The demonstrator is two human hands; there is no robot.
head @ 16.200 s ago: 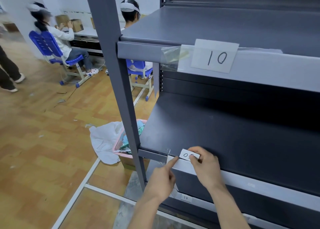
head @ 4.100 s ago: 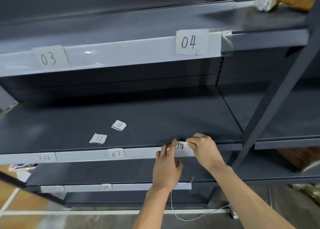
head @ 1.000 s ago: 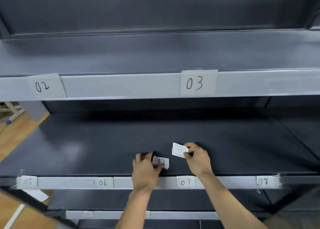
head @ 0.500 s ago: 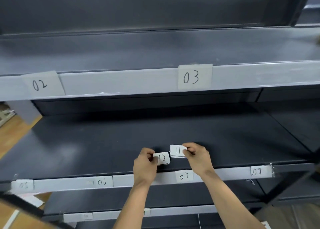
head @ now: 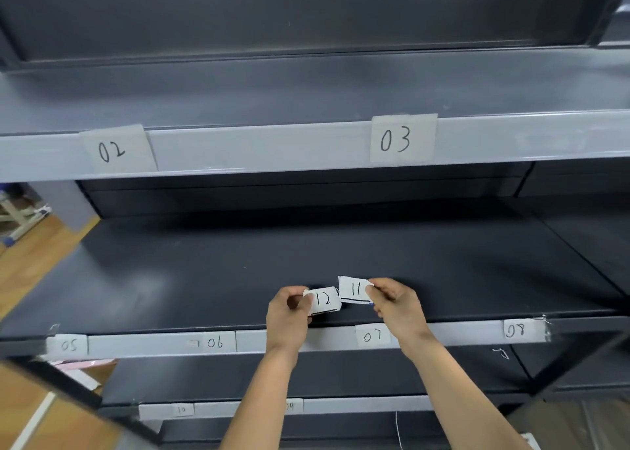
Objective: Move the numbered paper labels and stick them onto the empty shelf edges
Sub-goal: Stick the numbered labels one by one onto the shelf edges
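Open room spans the middle shelf deck (head: 204, 279), front edge (head: 143, 345) to back panel (head: 306, 190) (upper shelf (head: 259, 146) caps it).

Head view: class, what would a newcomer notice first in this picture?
At centre foreground, the left hand pinches label 12 and the right hand pinches label 11, just above the middle shelf. Next come the big label 02 and label 03, stuck on the upper shelf edge.

Wooden floor (head: 34, 265) left, thin white cord (head: 396, 425) below.

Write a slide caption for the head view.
Left hand pinches label 12, right hand pinches label 11, above the shelf edge marked 05 to 08.
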